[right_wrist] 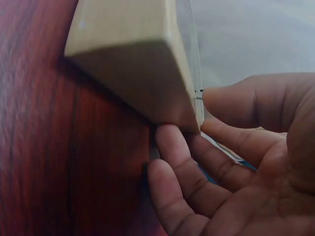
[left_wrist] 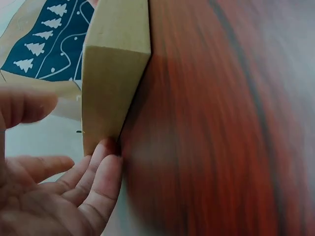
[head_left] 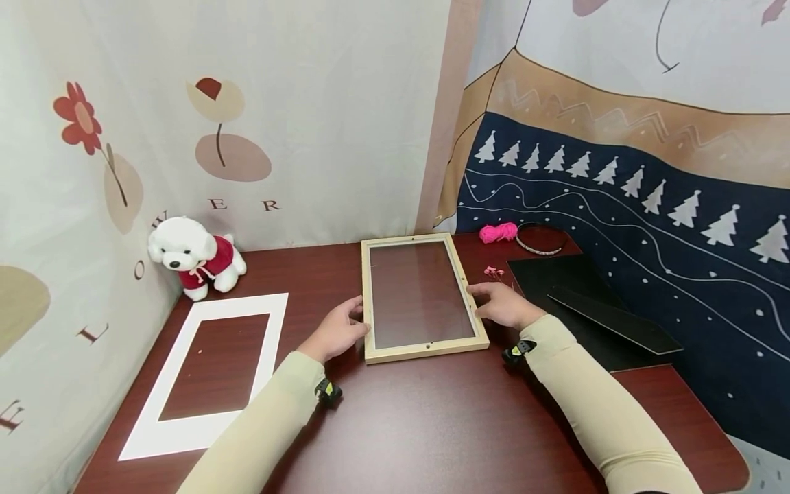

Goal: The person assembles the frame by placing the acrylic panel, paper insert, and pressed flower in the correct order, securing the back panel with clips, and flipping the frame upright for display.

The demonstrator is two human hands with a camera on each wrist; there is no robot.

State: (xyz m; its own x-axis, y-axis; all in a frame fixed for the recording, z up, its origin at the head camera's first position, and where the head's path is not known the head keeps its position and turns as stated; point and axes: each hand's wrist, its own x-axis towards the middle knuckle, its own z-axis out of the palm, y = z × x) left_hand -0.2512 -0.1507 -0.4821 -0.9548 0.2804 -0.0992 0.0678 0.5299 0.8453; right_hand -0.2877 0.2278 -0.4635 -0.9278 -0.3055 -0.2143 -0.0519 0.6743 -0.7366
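A light wooden picture frame (head_left: 401,351) with a clear pane (head_left: 420,295) lies on the dark red table, small dark tabs along its inner edge. My left hand (head_left: 338,332) is at its left side; in the left wrist view the fingertips (left_wrist: 106,162) touch the outer side of the wood, while the blurred thumb stands apart from it. On the opposite side my right hand (head_left: 507,305) pinches the frame, thumb (right_wrist: 229,101) at the upper edge and fingers against the outer side and lower edge.
A white mat (head_left: 163,439) with a cut-out lies left, below a plush dog (head_left: 216,257). Black boards (head_left: 611,322), one leaning, lie right. Behind them are pink yarn (head_left: 498,232), a dark hoop (head_left: 538,251) and small pink flowers (head_left: 494,272). Curtains border the table.
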